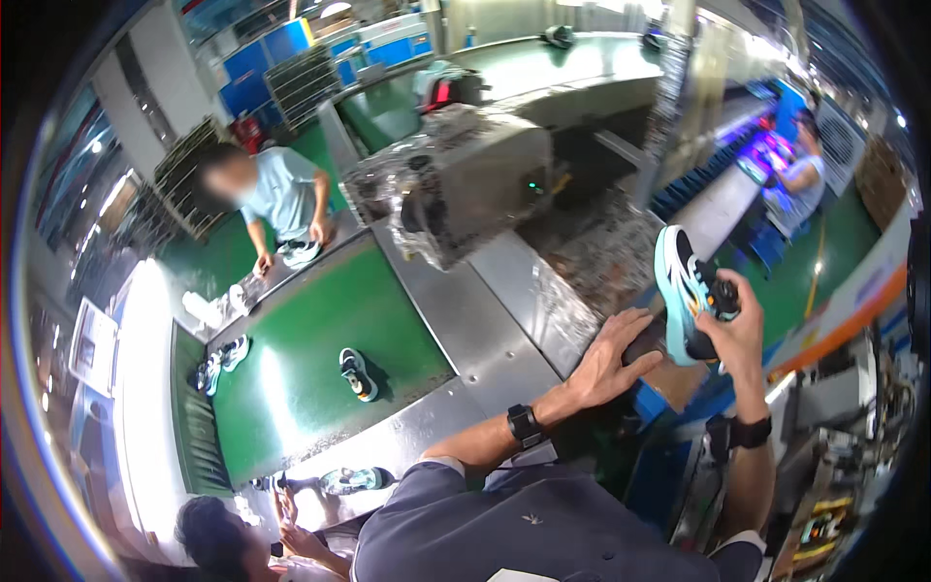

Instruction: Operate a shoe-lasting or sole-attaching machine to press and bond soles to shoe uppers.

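A sneaker (676, 296) in black, white and light turquoise stands nearly upright, toe up, to the right of centre. My right hand (739, 325) is closed around its ankle opening, where a dark knob-like part sticks out between thumb and fingers. To the left of the shoe, my left hand (609, 361) is stretched out with its fingers apart, close to the heel end of the sole. Whether the left fingertips touch the dark surface beneath the shoe I cannot tell. Both wrists wear dark bands.
A green conveyor belt (305, 339) on my left carries a single sneaker (357, 374) and a pair near its far-left edge. Beyond stands a plastic-wrapped machine (475, 184). Co-workers handle shoes at the far left (281, 194), lower left (223, 538) and far right (800, 179).
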{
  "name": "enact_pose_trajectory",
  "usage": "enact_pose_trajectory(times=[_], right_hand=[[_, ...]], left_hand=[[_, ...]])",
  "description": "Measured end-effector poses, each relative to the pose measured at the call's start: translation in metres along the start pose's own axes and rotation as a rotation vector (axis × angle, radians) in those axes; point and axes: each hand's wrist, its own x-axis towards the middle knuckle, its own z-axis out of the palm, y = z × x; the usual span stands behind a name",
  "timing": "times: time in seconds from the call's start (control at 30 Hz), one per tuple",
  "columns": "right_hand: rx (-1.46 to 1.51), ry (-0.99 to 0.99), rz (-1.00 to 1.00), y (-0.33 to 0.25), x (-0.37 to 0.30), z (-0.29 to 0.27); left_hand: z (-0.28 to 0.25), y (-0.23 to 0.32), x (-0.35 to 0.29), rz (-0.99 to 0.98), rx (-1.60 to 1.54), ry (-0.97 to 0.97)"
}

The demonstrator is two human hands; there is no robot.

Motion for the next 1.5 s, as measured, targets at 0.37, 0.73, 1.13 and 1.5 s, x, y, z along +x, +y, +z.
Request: enact_pose_trajectory(times=[0.37,0.73,1.13,1.5], right_hand=[[-0.597,-0.343,-0.077,0.029,0.158,0.156],[-0.562,-0.21,-0.007,0.025,0.144,0.151],[-0.498,-0.16,-0.046,0.029,0.126,0.163],[-0.488,-0.307,-0.039,0.024,0.14,0.164]], left_hand=[[-0.071,-0.12,0.044,0.141,0.437,-0.074],[-0.076,-0.114,0.045,0.223,0.412,-0.15],[-0.075,-0.117,0.032,0.196,0.514,-0.132],[-0.061,-0.13,0.011,0.172,0.493,0.037]])
